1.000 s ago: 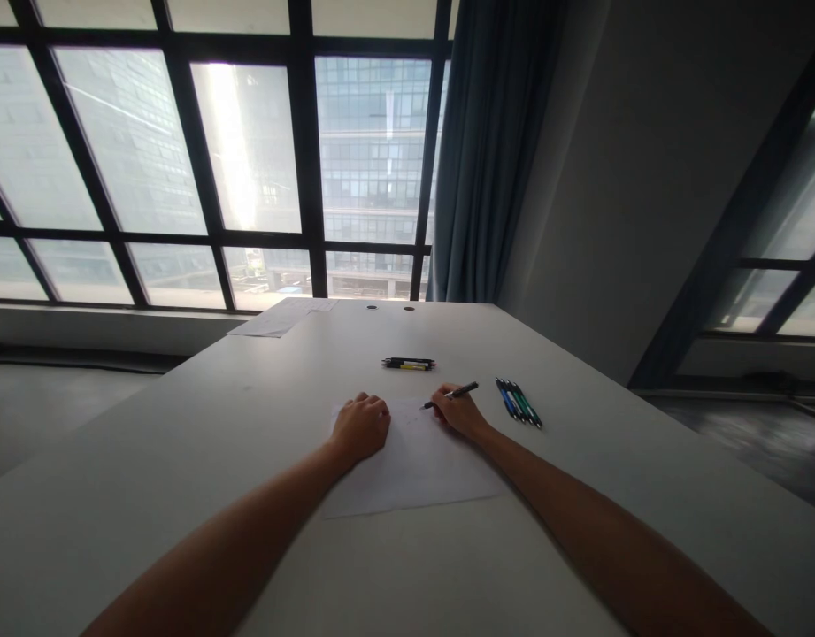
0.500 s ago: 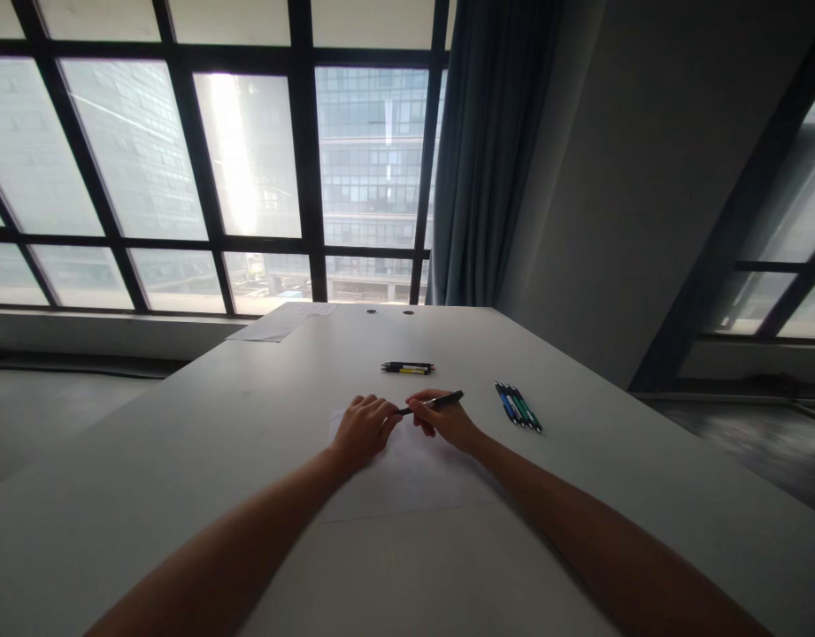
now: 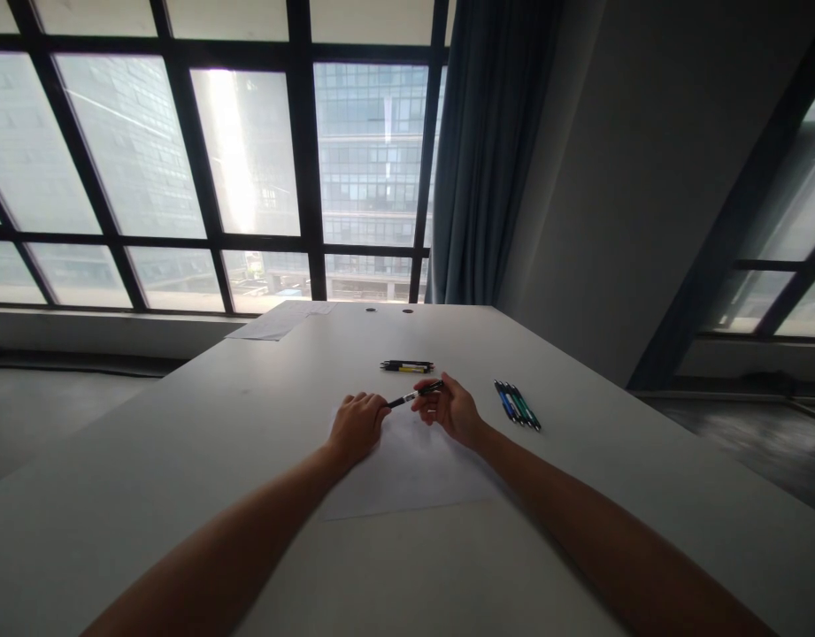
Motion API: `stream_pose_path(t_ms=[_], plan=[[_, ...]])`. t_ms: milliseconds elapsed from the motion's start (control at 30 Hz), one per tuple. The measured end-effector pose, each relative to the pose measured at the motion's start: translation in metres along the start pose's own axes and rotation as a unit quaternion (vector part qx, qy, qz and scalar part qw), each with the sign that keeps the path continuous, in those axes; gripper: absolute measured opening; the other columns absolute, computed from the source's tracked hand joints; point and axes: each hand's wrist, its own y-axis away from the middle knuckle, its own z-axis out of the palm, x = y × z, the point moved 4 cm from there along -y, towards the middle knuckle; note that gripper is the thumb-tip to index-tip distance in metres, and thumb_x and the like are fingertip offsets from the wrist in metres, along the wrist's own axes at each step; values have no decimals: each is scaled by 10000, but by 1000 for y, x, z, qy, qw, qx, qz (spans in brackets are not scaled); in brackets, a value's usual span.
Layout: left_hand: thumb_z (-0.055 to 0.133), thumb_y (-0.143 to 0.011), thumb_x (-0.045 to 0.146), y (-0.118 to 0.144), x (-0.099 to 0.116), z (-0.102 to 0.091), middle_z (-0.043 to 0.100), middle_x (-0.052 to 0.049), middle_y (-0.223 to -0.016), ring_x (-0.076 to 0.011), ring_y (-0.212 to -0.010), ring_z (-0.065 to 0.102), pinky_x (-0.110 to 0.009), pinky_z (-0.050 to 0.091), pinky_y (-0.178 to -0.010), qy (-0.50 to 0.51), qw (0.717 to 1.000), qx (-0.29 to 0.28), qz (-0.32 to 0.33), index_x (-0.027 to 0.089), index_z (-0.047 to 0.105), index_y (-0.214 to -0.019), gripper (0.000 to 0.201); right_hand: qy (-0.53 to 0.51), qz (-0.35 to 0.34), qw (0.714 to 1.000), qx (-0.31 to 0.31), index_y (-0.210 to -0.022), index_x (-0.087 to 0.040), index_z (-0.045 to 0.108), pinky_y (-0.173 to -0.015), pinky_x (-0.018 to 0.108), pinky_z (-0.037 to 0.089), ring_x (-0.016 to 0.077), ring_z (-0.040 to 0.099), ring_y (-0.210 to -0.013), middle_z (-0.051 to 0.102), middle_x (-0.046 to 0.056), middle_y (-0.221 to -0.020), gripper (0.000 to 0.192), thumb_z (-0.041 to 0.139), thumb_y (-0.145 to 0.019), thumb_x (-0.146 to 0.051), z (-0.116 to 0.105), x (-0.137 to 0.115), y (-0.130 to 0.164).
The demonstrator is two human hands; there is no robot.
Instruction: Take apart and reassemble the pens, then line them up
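Observation:
A black pen (image 3: 403, 400) slants between my two hands above a sheet of white paper (image 3: 407, 482). Its lower left end is pinched in the fingertips of my left hand (image 3: 355, 426), which rests over the paper's left side. My right hand (image 3: 457, 414) has the upper right end between thumb and index finger, palm partly turned up and the other fingers curled beneath. The pen's left tip is hidden by my left fingers.
Beyond my hands lies a small row of pens (image 3: 407, 366), black with some yellow. To the right is a group of blue and green pens (image 3: 517, 405). More papers (image 3: 271, 326) lie at the white table's (image 3: 208, 433) far left corner, near the window.
My right hand has rolled palm-up and moved its grip to the pen's upper right end. The pen and my left hand have shifted slightly left.

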Motion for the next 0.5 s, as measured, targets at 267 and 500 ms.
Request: stream_pose_path(t_ms=[267, 500], plan=[[418, -968, 325, 0, 0, -2, 687, -50, -927, -194, -885, 603, -342, 392, -797, -6, 1000, 17, -6, 199, 608, -935, 231, 157, 1, 987, 35, -863, -135, 682, -450, 219, 433, 125, 555, -506, 646, 69, -657, 646, 506, -765, -748, -1, -14, 5], [464, -953, 318, 1, 0, -8, 679, -33, -941, -191, -876, 592, -336, 392, -773, -5, 998, 51, -20, 198, 588, -930, 174, 295, -36, 955, 23, -823, -126, 704, -575, 244, 501, 129, 612, -612, 706, 74, -768, 408, 747, -672, -503, -20, -23, 1]])
